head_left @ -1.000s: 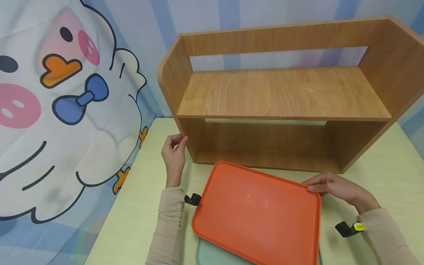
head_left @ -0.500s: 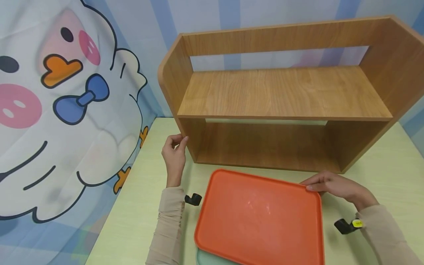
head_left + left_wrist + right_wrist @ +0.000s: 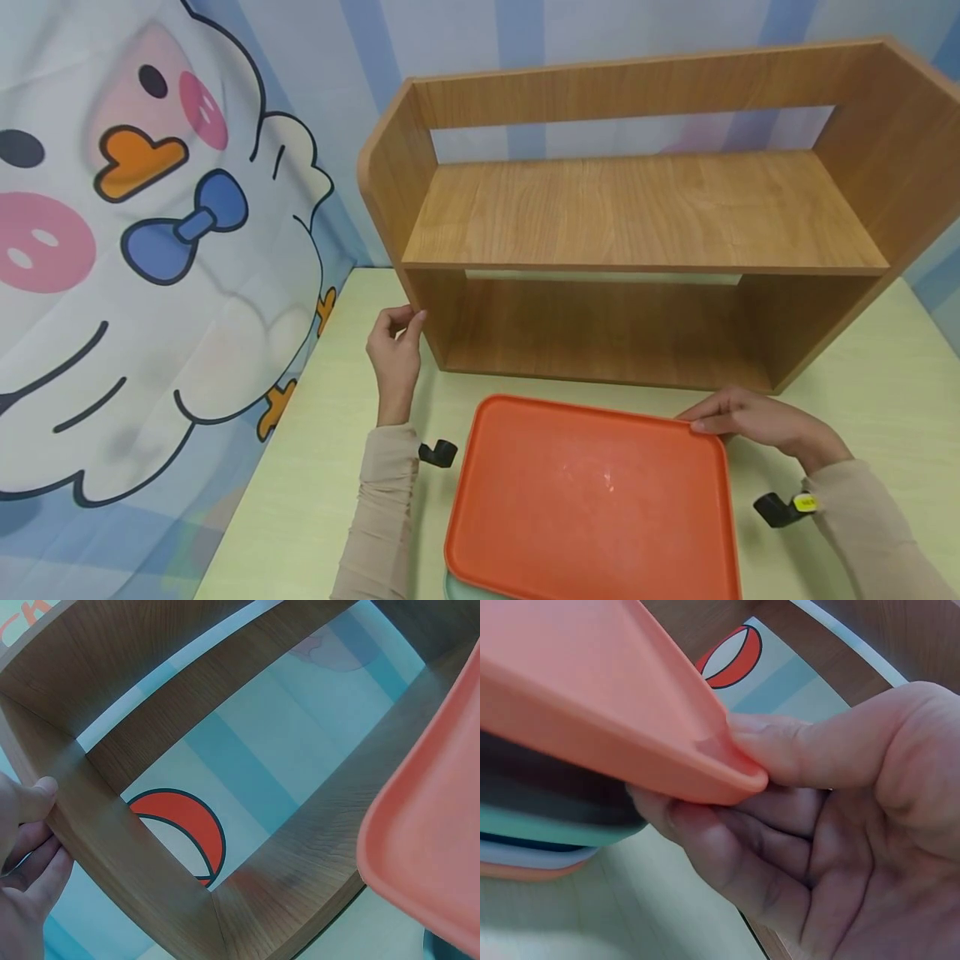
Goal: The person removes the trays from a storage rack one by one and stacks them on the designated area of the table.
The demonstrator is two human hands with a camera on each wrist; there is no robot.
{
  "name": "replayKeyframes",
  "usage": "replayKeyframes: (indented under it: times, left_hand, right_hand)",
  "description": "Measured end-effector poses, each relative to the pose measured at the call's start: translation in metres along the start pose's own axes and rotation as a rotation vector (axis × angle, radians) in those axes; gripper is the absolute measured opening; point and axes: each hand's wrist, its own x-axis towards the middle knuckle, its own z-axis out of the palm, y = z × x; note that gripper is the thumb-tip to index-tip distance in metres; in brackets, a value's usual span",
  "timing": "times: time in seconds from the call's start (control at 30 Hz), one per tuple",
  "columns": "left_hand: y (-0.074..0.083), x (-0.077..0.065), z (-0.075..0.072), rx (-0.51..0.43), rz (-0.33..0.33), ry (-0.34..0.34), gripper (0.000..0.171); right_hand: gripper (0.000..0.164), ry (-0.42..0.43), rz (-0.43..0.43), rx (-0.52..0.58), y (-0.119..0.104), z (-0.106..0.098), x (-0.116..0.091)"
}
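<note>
An orange rectangular tray lies slightly askew in front of a two-tier wooden shelf. My right hand pinches the tray's far right corner, thumb on the rim and fingers underneath, as the right wrist view shows. Below that corner, a gap separates it from a green tray on top of a stack. In the head view only a sliver of the green tray shows at the bottom. With thumb and fingers, my left hand holds the front edge of the shelf's left side panel.
Under the green tray, the stack includes a pale tray and another orange one. Everything stands on a light yellow-green table. Behind and to the left hangs a cloth backdrop with a cartoon duck.
The orange tray has swung round, its far left corner shifting toward me, and now lies straighter over the green tray, which shows less. My right hand moved slightly left; my left hand stayed put.
</note>
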Motion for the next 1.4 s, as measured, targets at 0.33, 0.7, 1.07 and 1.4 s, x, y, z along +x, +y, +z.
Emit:
replayKeyframes:
  times: [0.33, 0.7, 1.07, 1.4]
  left_hand:
    - [-0.0006, 0.0003, 0.0006, 0.001, -0.005, 0.003, 0.023]
    - [-0.0024, -0.0003, 0.0008, -0.016, 0.000, -0.001, 0.022]
    - [-0.0030, -0.0008, 0.0009, -0.009, -0.005, 0.003, 0.023]
    - [-0.0029, 0.0000, 0.0012, -0.020, 0.006, 0.007, 0.023]
  right_hand:
    - [0.028, -0.021, -0.059, -0.007, 0.0016, 0.0023, 0.0018]
    - [0.028, -0.003, -0.012, -0.022, -0.0005, 0.0054, 0.0019]
    - [0.027, 0.006, 0.049, -0.051, -0.0049, 0.0082, 0.0039]
    - [0.026, 0.019, 0.039, -0.035, -0.0063, 0.0096, 0.0031]
